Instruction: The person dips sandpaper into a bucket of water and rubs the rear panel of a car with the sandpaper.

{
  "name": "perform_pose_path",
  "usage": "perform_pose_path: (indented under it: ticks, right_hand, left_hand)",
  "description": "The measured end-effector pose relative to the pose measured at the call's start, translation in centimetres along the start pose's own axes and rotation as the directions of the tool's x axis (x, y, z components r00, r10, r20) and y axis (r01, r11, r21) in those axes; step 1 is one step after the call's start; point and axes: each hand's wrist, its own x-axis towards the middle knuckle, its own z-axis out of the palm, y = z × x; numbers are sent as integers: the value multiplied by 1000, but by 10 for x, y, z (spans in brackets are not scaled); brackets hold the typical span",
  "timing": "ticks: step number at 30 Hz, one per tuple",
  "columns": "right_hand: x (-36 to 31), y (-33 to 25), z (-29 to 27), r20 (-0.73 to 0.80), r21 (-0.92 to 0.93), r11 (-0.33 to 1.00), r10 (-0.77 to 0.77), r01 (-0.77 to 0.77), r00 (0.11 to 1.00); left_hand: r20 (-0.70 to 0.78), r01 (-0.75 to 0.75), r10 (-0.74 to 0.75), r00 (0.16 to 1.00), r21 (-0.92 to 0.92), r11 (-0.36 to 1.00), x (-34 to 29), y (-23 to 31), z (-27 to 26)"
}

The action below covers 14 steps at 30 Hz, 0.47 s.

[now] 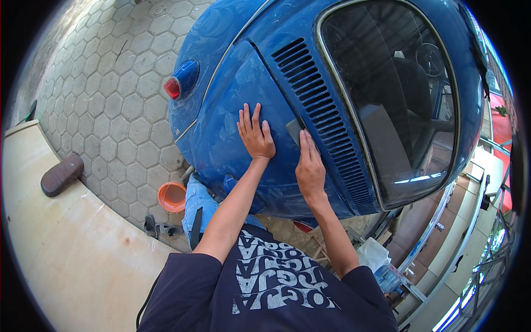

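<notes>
A blue, rounded car (232,83) fills the middle of the head view, its paint dull and streaked with pale smears. My left hand (256,135) lies flat on the engine lid, fingers spread, holding nothing. To its right, my right hand (310,170) presses a grey sheet of sandpaper (295,129) against the lid, close to the gap below the slotted vent (310,72). My fingers cover part of the sheet. Beyond the vent is the rear window (387,83) with its pale trim. A red tail light (172,87) sits on the fender at the left.
An orange bucket (172,197) of cloudy liquid stands on the hexagonal pavers (127,116). At the left, a brown padded piece (62,174) rests on a pale wooden board (72,243). Metal rails (431,221) and a clear plastic container (388,276) are at the right.
</notes>
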Motion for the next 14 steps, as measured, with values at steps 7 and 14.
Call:
perform_pose_path:
  ticks: [7,14]
  right_hand:
    - [-5,-24,-15,74,55,992,108,-113,991]
    - [15,-28,7,-13,14,996,89,-89,996]
  left_hand:
    - [-16,1,-1,1000,-2,1000,0,-3,-6]
    - [-10,-11,11,1000,-27,1000,4,1,-2]
